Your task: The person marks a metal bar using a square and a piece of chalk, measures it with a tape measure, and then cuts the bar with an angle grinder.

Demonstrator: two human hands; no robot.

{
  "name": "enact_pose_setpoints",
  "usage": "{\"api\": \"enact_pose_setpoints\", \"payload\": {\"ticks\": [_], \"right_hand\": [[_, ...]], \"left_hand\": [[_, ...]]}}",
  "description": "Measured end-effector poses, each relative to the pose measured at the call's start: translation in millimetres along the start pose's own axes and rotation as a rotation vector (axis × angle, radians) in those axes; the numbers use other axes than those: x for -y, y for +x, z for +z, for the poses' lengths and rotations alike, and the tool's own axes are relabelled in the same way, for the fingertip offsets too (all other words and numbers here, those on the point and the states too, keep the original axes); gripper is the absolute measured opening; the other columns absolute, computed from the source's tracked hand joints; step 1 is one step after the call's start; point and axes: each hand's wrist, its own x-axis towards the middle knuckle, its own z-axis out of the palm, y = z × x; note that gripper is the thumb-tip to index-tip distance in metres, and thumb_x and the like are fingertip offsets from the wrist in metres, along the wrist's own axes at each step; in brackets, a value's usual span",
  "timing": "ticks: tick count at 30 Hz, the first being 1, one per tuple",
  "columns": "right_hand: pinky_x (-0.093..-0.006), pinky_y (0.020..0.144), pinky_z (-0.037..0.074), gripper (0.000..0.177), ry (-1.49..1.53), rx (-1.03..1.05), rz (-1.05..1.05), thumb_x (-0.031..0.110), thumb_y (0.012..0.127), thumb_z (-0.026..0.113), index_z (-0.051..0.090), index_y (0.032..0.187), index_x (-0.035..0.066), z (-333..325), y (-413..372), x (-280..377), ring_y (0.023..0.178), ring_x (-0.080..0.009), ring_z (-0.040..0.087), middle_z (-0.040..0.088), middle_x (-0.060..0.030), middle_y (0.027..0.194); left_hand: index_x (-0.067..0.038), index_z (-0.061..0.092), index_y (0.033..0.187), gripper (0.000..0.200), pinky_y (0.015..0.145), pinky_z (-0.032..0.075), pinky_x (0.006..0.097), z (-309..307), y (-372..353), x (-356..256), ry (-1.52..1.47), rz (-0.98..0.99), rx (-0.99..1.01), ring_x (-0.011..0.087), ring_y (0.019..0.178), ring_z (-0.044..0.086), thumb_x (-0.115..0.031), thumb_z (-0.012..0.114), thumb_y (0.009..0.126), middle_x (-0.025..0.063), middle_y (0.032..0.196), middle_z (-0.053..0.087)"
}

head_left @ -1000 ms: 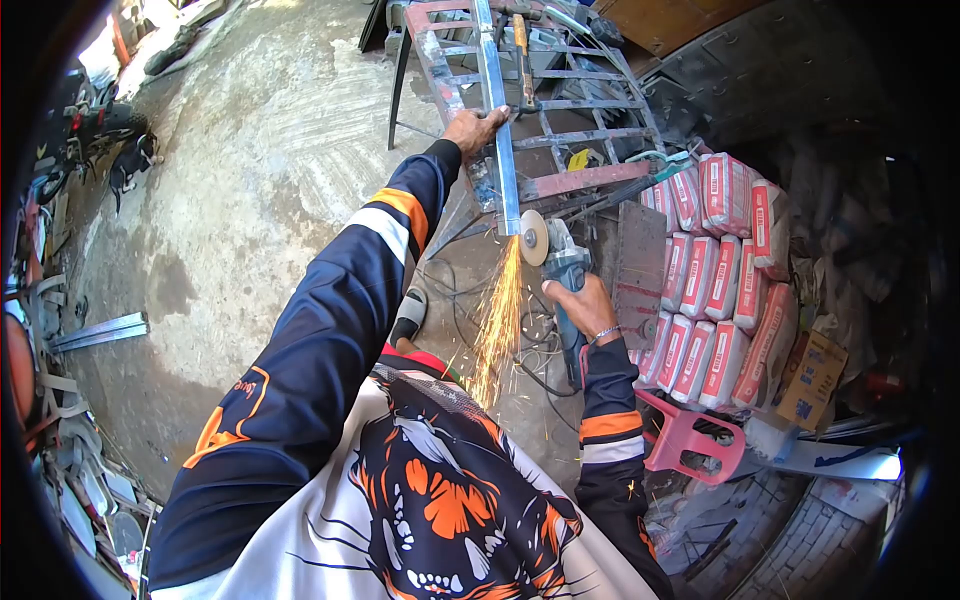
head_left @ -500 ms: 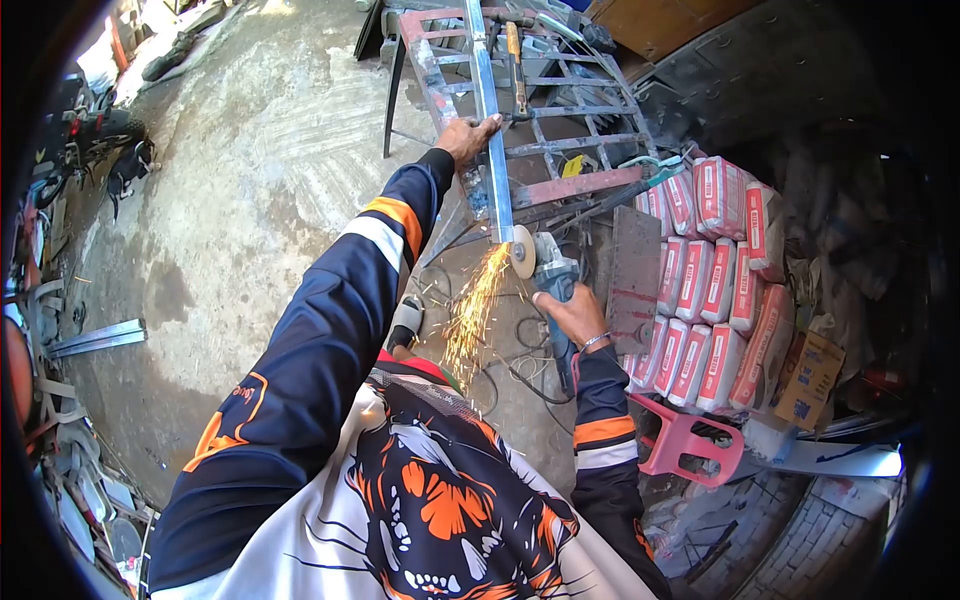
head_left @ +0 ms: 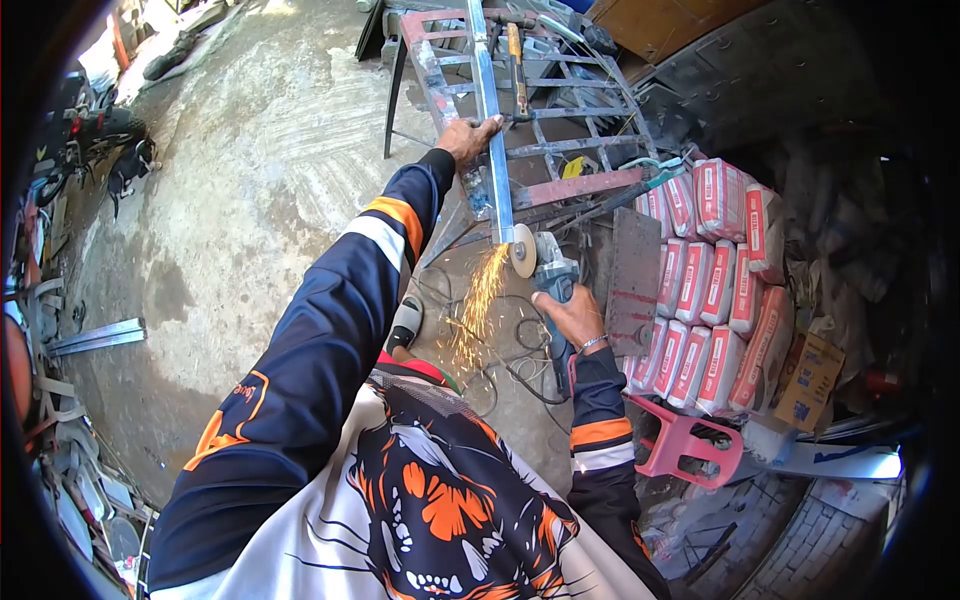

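Note:
My left hand [head_left: 468, 142] is wrapped round a long metal bar [head_left: 486, 90] that lies across a slatted metal stand [head_left: 570, 150]. My right hand [head_left: 573, 317] grips the body of an angle grinder [head_left: 556, 268]. The grinder's round disc [head_left: 523, 251] is at the near end of the bar, and orange sparks [head_left: 482, 300] spray down from there towards the floor. A hammer [head_left: 517, 70] with a yellow-orange handle rests on the stand, just right of the bar.
Red and white bags [head_left: 712, 285] are stacked at the right, beside a metal plate [head_left: 633, 280]. A pink plastic stool [head_left: 690, 440] stands below them. Cables [head_left: 520, 375] lie on the floor near my foot [head_left: 405, 325]. Metal bars [head_left: 98, 338] are at the left.
The spray of sparks has become narrower and shorter. My right forearm has shifted slightly left. My left hand and the bar have stayed in place.

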Motion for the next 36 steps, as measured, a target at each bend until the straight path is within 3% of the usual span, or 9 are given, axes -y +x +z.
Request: {"api": "enact_pose_setpoints", "payload": {"ticks": [5, 9, 14, 17, 20, 27, 30, 32, 36], "right_hand": [[-0.0449, 0.082, 0.053, 0.058, -0.028, -0.019, -0.010, 0.043, 0.073, 0.077, 0.068, 0.097, -0.009, 5.1, 4.4, -10.3, 0.089, -0.0416, 0.069, 0.070, -0.0291, 0.094], [-0.0454, 0.083, 0.053, 0.058, -0.059, -0.027, 0.015, 0.043, 0.073, 0.077, 0.068, 0.097, -0.009, 7.7, 3.7, -11.9, 0.090, -0.0422, 0.069, 0.070, -0.0291, 0.095], [-0.0469, 0.084, 0.053, 0.066, 0.011, -0.002, 0.013, 0.048, 0.071, 0.075, 0.067, 0.098, -0.012, 8.8, -0.8, -2.3, 0.094, -0.0449, 0.068, 0.069, -0.0326, 0.097], [-0.0472, 0.084, 0.053, 0.066, -0.087, -0.024, 0.053, 0.048, 0.071, 0.075, 0.067, 0.100, -0.011, 17.6, 9.5, -23.9, 0.094, -0.0460, 0.068, 0.068, -0.0338, 0.098], [-0.0473, 0.085, 0.052, 0.067, -0.075, -0.030, 0.043, 0.048, 0.071, 0.075, 0.067, 0.101, -0.011, 21.7, 14.2, -35.7, 0.095, -0.0469, 0.068, 0.068, -0.0346, 0.098], [-0.0472, 0.085, 0.052, 0.067, -0.064, -0.040, 0.047, 0.048, 0.071, 0.076, 0.067, 0.101, -0.011, 18.4, 5.7, -20.1, 0.095, -0.0469, 0.068, 0.068, -0.0346, 0.098], [-0.0468, 0.085, 0.053, 0.064, -0.058, -0.051, 0.043, 0.046, 0.071, 0.076, 0.068, 0.103, -0.008, 23.4, 7.8, -24.9, 0.095, -0.0457, 0.068, 0.069, -0.0321, 0.098], [-0.0462, 0.085, 0.053, 0.060, 0.028, -0.049, -0.009, 0.045, 0.072, 0.076, 0.069, 0.103, -0.006, 20.2, 3.9, -17.7, 0.095, -0.0442, 0.068, 0.070, -0.0299, 0.099], [-0.0441, 0.082, 0.053, 0.055, -0.025, -0.060, -0.010, 0.043, 0.073, 0.077, 0.070, 0.100, -0.005, 21.7, 5.2, -24.3, 0.091, -0.0408, 0.070, 0.071, -0.0265, 0.097]], "left_hand": [[0.003, 0.064, 0.130, 0.041, 0.087, 0.050, 0.0256, 15.3, 31.7, 42.5, -0.100, 0.082, 0.028, 0.0089, 0.098, 0.065, -0.027, 0.050, 0.107, 0.0035, 0.117, 0.072], [0.001, 0.066, 0.130, 0.040, 0.087, 0.049, 0.0244, 9.0, 15.5, 19.1, -0.153, -0.001, 0.028, 0.0075, 0.099, 0.064, -0.029, 0.051, 0.107, 0.0028, 0.118, 0.072], [0.001, 0.072, 0.119, 0.049, 0.082, 0.050, 0.0262, 6.4, 6.5, 7.3, -0.208, -0.054, -0.029, 0.0105, 0.089, 0.064, -0.042, 0.059, 0.102, 0.0033, 0.103, 0.073], [0.002, 0.074, 0.113, 0.057, 0.078, 0.050, 0.0281, -10.8, -26.4, -34.6, -0.171, -0.145, -0.009, 0.0127, 0.083, 0.063, -0.051, 0.061, 0.098, 0.0054, 0.096, 0.072], [0.004, 0.074, 0.109, 0.063, 0.077, 0.051, 0.0299, -1.8, -10.9, -12.1, -0.198, -0.052, -0.044, 0.0142, 0.081, 0.063, -0.057, 0.062, 0.095, 0.0073, 0.090, 0.070], [0.005, 0.074, 0.108, 0.062, 0.078, 0.051, 0.0299, -3.3, -11.6, -14.3, -0.124, -0.089, -0.063, 0.0148, 0.082, 0.063, -0.055, 0.062, 0.096, 0.0070, 0.087, 0.069], [0.005, 0.074, 0.108, 0.062, 0.077, 0.051, 0.0297, -0.3, -5.9, -5.7, -0.033, 0.048, -0.056, 0.0149, 0.081, 0.063, -0.055, 0.063, 0.096, 0.0071, 0.087, 0.070], [0.005, 0.074, 0.107, 0.062, 0.076, 0.050, 0.0301, 3.5, -1.4, -1.4, -0.182, -0.016, -0.065, 0.0155, 0.079, 0.063, -0.056, 0.063, 0.095, 0.0075, 0.085, 0.070], [0.004, 0.075, 0.106, 0.061, 0.076, 0.050, 0.0304, -2.1, -8.2, -11.9, -0.129, -0.094, -0.056, 0.0148, 0.080, 0.063, -0.055, 0.063, 0.095, 0.0079, 0.087, 0.071]]}}
